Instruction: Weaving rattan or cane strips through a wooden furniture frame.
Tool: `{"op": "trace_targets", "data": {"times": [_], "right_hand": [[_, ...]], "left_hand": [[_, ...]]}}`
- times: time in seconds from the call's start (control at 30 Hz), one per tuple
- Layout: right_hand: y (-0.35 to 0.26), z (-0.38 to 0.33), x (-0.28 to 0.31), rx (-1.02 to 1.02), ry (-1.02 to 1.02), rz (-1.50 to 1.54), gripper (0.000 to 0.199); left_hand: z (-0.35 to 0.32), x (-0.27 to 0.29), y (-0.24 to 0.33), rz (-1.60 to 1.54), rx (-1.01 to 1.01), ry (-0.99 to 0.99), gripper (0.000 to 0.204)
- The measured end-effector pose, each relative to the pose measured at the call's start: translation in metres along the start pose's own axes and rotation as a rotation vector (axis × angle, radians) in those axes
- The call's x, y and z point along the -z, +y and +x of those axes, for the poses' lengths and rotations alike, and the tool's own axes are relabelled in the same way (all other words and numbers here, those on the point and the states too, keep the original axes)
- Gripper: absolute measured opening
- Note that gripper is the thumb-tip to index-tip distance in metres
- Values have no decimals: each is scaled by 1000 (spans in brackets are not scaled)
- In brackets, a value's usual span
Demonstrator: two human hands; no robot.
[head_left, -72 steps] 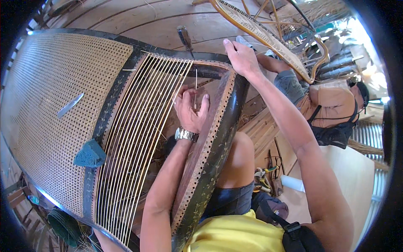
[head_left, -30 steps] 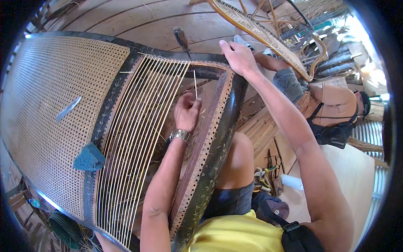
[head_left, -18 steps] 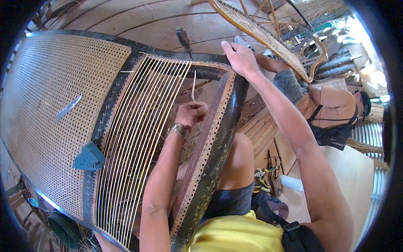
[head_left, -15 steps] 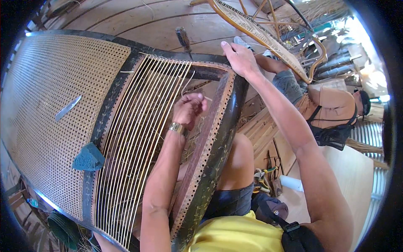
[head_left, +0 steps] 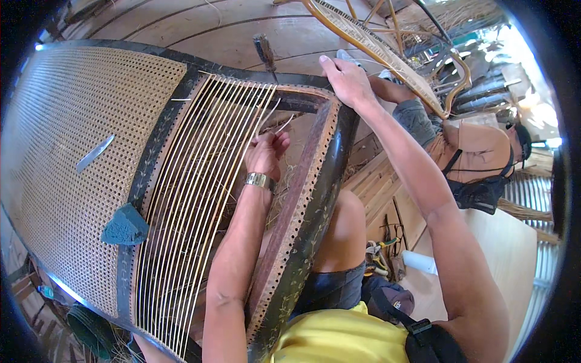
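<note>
Left hand point(head_left: 263, 156) has a pale cane strand point(head_left: 287, 123) pinched in its fingers, inside the frame opening just right of the strung canes point(head_left: 193, 181). Right hand point(head_left: 350, 86) is on the dark frame's point(head_left: 330, 175) far corner, can't tell if it's gripping. Blue sponge point(head_left: 125, 225) and knife blade point(head_left: 95, 153) lie over on the left.

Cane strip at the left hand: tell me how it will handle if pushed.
The cane strip looks bendy, bowing near the left hand. Being so thin, it should be light, and its narrow tip would probably flex aside if pushed.
</note>
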State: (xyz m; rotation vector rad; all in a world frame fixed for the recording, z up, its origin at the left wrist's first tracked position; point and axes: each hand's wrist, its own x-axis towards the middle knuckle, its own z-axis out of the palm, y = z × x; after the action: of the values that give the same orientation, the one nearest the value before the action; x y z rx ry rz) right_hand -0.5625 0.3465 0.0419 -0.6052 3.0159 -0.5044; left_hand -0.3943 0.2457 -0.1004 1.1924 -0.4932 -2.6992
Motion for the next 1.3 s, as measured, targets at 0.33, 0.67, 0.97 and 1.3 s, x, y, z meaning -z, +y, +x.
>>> {"op": "trace_targets", "data": {"times": [0.33,0.67,0.97,1.3], "right_hand": [[-3,-1,3,8,-45,-4,61],[-7,-4,5,4,-16,-10,60],[-5,-3,2,15,-9,-28,60],[-4,-1,5,-37,-40,-17,65]], "left_hand": [[2,-11,3,-92,47,-95,21],[1,-10,0,-164,12,-131,23],[-5,-15,1,-226,3,-148,13],[-2,-17,1,-294,52,-155,23]]}}
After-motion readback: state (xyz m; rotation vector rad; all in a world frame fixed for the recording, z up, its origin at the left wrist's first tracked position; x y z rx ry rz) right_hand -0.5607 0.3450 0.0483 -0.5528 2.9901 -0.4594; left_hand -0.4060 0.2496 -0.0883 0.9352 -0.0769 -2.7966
